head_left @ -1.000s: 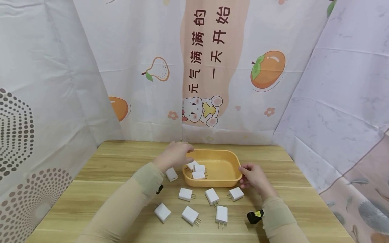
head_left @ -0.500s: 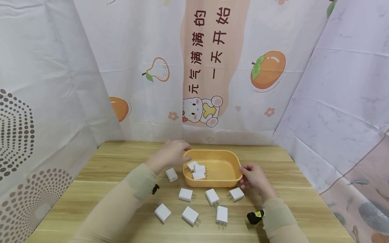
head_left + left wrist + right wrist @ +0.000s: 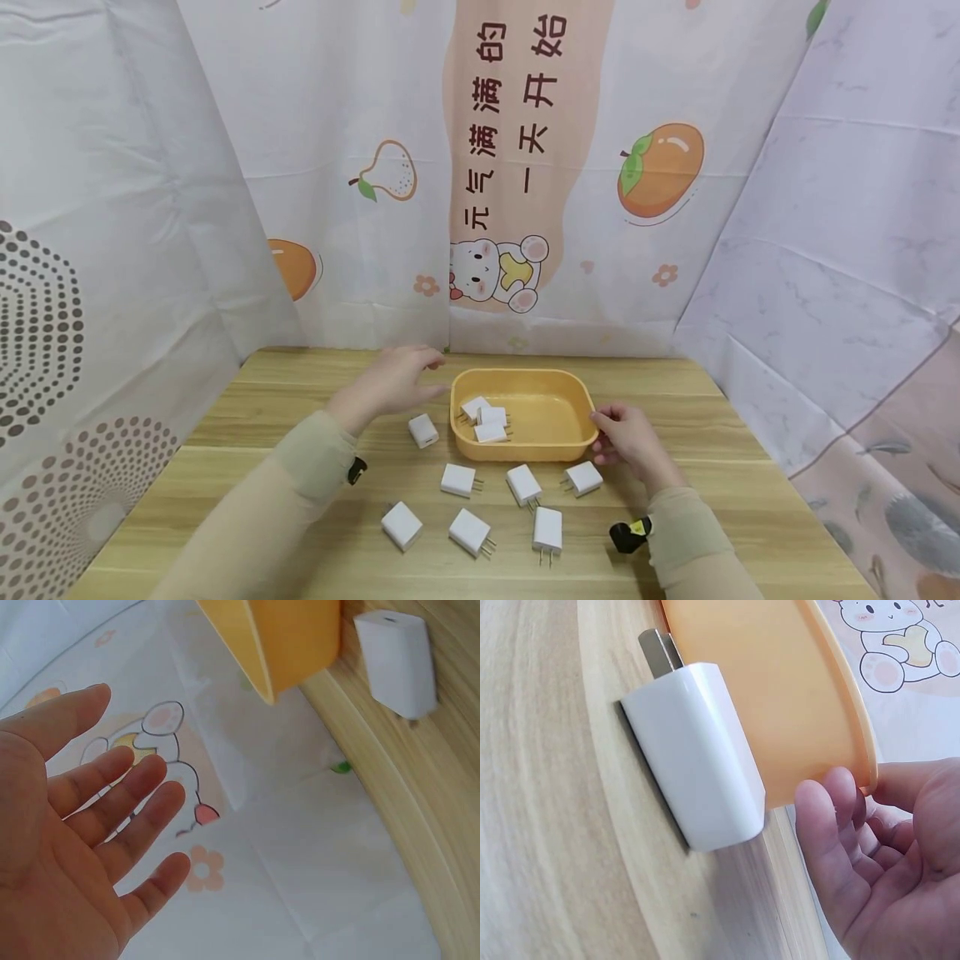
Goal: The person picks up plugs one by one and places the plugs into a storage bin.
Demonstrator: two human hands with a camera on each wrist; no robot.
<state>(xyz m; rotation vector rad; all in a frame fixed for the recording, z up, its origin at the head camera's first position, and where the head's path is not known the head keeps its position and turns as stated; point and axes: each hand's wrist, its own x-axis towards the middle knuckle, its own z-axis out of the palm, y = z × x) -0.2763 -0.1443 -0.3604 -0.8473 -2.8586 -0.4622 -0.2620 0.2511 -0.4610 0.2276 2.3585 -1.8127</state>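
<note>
My left hand (image 3: pixel 390 385) hovers just left of the yellow plastic tray (image 3: pixel 558 421), holding nothing; its fingers spread loosely in the left wrist view (image 3: pixel 82 840). Below it, a white charger plug (image 3: pixel 423 431) lies on the table beside the tray. Three white charger plugs (image 3: pixel 492 416) sit in the tray's left end. At the tray's right end my right hand (image 3: pixel 630 437) pinches the rim between thumb and fingers. The right wrist view has a white charger plug (image 3: pixel 694 757) close up, its metal prongs showing, lying near the tray wall.
Several more white charger plugs (image 3: pixel 469 532) are spread on the wooden table (image 3: pixel 300 467) in front of the tray. A printed curtain (image 3: pixel 337 208) hangs behind the table's far edge, with further cloth at both sides.
My left hand has drawn back leftward from over the tray's left end to beside it. The right hand, tray and plugs have stayed in place.
</note>
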